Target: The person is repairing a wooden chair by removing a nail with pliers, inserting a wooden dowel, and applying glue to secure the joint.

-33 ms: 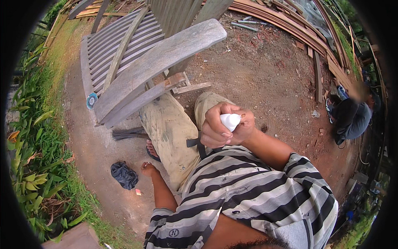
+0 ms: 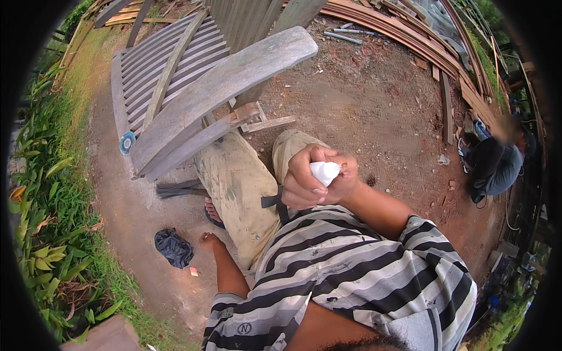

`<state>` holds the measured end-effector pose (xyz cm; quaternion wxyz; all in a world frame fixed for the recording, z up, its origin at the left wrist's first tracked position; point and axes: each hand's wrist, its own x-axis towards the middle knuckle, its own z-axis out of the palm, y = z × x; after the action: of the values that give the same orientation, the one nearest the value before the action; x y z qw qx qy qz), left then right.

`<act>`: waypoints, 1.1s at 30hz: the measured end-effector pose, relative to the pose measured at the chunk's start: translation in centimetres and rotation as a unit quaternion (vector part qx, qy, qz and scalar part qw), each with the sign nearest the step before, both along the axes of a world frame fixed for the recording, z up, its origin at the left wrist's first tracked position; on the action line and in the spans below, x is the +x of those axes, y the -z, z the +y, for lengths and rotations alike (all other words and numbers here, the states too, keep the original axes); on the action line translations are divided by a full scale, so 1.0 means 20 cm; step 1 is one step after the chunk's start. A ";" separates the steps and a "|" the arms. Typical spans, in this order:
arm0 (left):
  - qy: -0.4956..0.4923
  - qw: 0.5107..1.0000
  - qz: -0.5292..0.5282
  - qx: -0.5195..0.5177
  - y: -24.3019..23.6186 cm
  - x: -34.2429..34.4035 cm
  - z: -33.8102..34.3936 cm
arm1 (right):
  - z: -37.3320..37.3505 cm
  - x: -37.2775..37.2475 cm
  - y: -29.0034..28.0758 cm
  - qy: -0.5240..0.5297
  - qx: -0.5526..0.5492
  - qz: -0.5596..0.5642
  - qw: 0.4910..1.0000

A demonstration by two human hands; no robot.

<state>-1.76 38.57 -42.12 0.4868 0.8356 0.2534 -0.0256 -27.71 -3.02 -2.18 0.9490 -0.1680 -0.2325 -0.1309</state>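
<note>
My right hand (image 2: 304,183) is closed around a small white plastic bottle (image 2: 325,172), raised in front of my lap. Only the bottle's rounded white end shows; fingers and palm hide the remainder. Low on my left, my left hand (image 2: 209,241) hangs beside my leg with its fingers curled in. Whatever it may hold is too small to make out. A crumpled black plastic bag (image 2: 174,248) lies on the ground just left of that hand. Before my knees stands a weathered grey wooden slatted bench (image 2: 228,88), tilted, with its broad armrest closest to me.
A blue-rimmed abrasive disc (image 2: 127,143) rests at the bench's corner. A dark-bristled brush (image 2: 178,188) lies by my foot. Stacked planks (image 2: 398,38) and grey pipes (image 2: 343,37) lie far off. Another person (image 2: 497,164) crouches at right. Plants (image 2: 52,257) line the left edge.
</note>
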 end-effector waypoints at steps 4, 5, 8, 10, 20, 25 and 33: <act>-0.006 0.989 0.087 0.117 0.05 -0.12 0.14 | 0.00 0.00 0.00 0.002 -0.017 -0.018 1.000; 0.005 0.984 0.106 0.146 0.06 -0.13 0.16 | 0.00 0.00 0.00 0.000 -0.021 -0.014 1.000; 0.053 0.955 0.166 0.240 0.07 -0.15 0.20 | -0.01 0.00 -0.02 -0.016 -0.025 0.001 1.000; 0.110 0.920 0.207 0.314 0.08 -0.14 0.21 | 0.00 0.00 -0.01 -0.029 -0.022 0.017 0.999; 0.426 0.662 0.319 0.528 -0.09 -0.14 -0.02 | 0.00 -0.02 -0.01 -0.009 -0.020 0.015 1.000; 0.083 0.945 0.071 0.308 -0.19 -0.19 -0.02 | 0.01 0.01 -0.01 -0.036 -0.017 0.032 0.999; 0.313 0.905 -0.268 -0.110 -1.79 -0.28 -1.04 | 0.12 0.06 0.00 -0.102 0.020 0.322 0.941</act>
<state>-7.29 17.77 -6.24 0.5921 0.7884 -0.1655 0.0210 -26.56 -0.65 -2.28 0.9845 -0.1578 0.0727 0.0236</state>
